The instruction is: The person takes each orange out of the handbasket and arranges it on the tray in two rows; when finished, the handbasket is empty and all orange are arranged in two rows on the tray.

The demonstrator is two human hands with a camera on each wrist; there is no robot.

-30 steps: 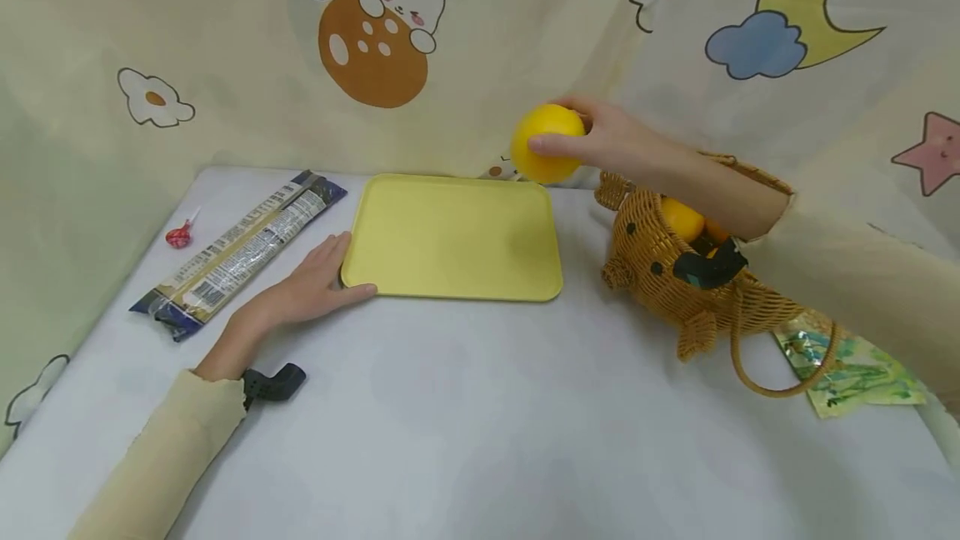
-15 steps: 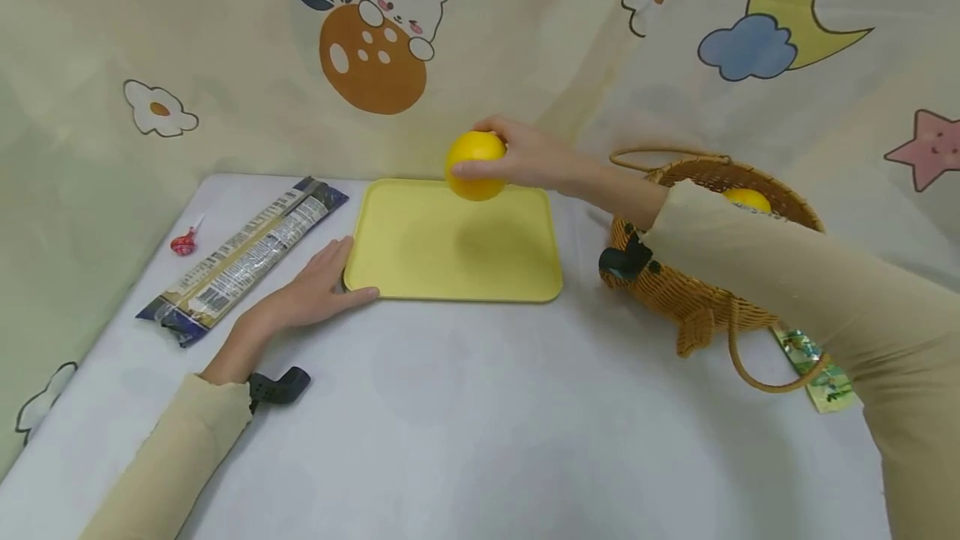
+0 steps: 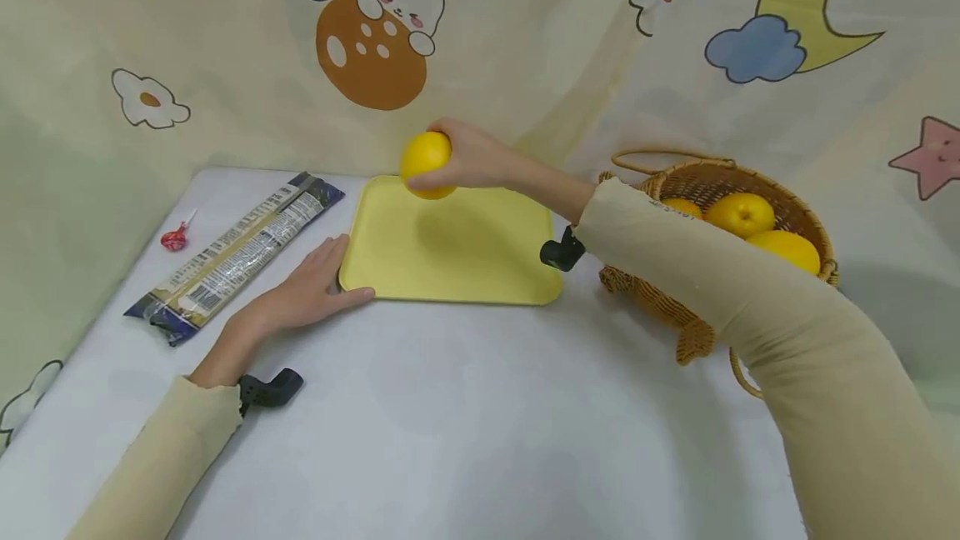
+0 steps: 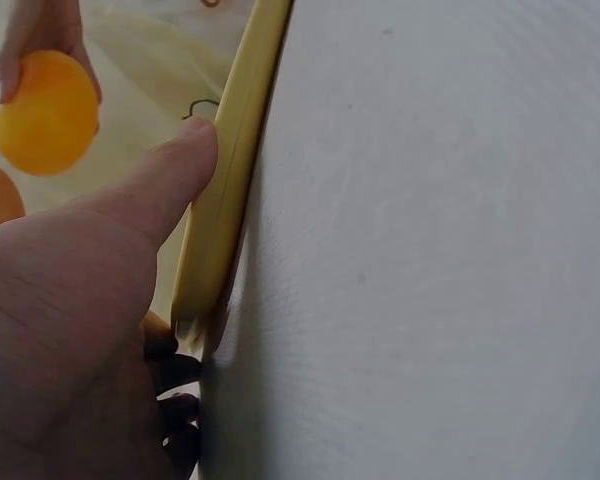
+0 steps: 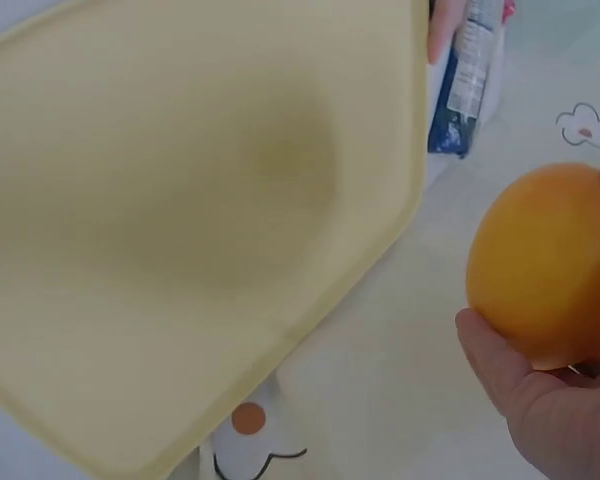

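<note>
My right hand (image 3: 480, 155) holds a round yellow fruit (image 3: 425, 161) in the air above the left part of the yellow tray (image 3: 487, 257). In the right wrist view, the thumb and fingers curve round the fruit (image 5: 545, 265), which is smooth and orange-yellow there. At the tray's near left corner rests my left hand (image 3: 303, 294), its fingers extended along the left side. The left thumb (image 4: 170, 175) lies against the tray's near edge (image 4: 235, 150) in the left wrist view. The fruit's shadow falls on the tray.
A wicker basket (image 3: 813, 215) shaped like an animal stands at right, partly behind the right sleeve. Several yellow fruits (image 3: 740, 213) lie in it. Left of the tray are a long packaged item (image 3: 240, 257) and a red lollipop (image 3: 174, 237). A patterned cloth hangs behind the table.
My right hand has carried the yellow fruit leftward from near the basket to above the tray's left part. The left hand stays at the tray's corner.
</note>
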